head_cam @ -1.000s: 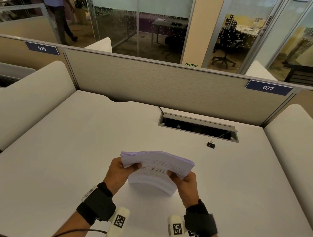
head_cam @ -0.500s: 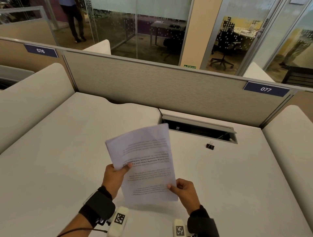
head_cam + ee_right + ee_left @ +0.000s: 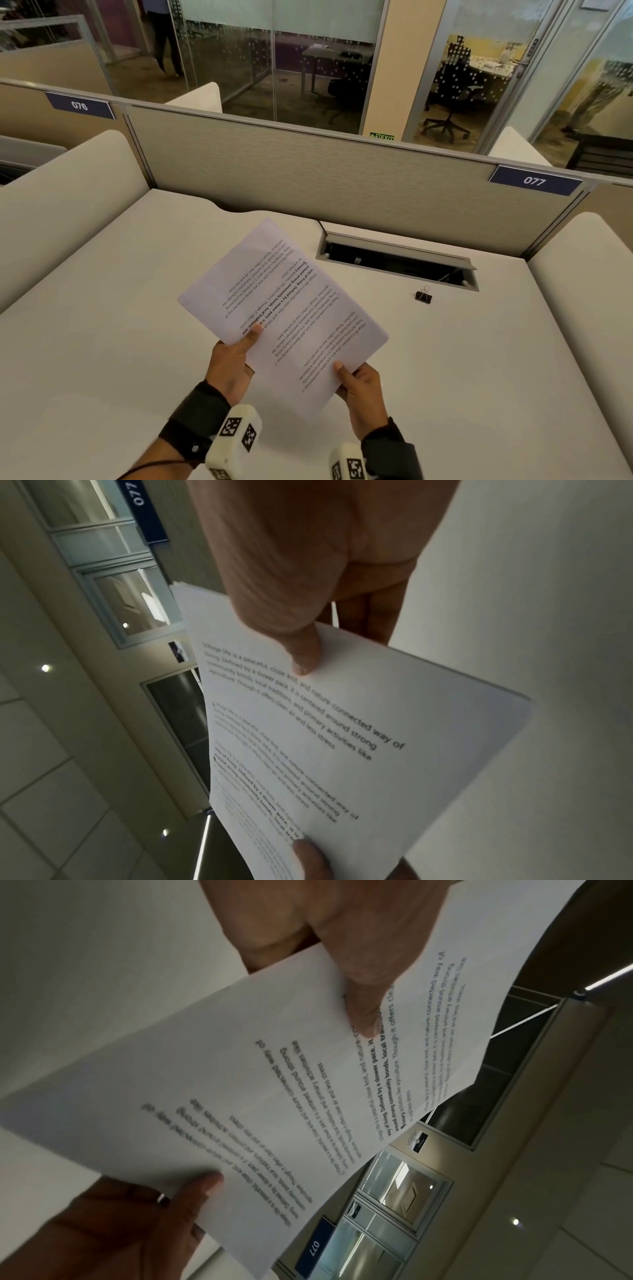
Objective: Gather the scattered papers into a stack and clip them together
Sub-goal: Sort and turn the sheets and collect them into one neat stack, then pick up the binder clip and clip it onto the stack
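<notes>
Stack: paper stack [image 3: 284, 315] is held tilted above the surface [image 3: 479, 359], apart from it.
Hands: left hand [image 3: 233, 363] pinches its near-left edge, right hand [image 3: 356, 383] its near corner.
Risk: sheets could fan or slip, since only thumbs pin them.
Axis: long side runs diagonally, near-right to far-left; print reads upside down.
Clip: binder clip [image 3: 423, 295] lies well apart, to the right.

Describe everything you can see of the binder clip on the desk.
The binder clip is small and black, with thin wire handles of silver-looking metal; one loop stands up above the body. It rests on the pale desk, just in front of the open cable slot, to the right of the held papers and clear of them. Neither hand touches it, and nothing is clamped in it. It shows only in the head view, too small for finer detail.
</notes>
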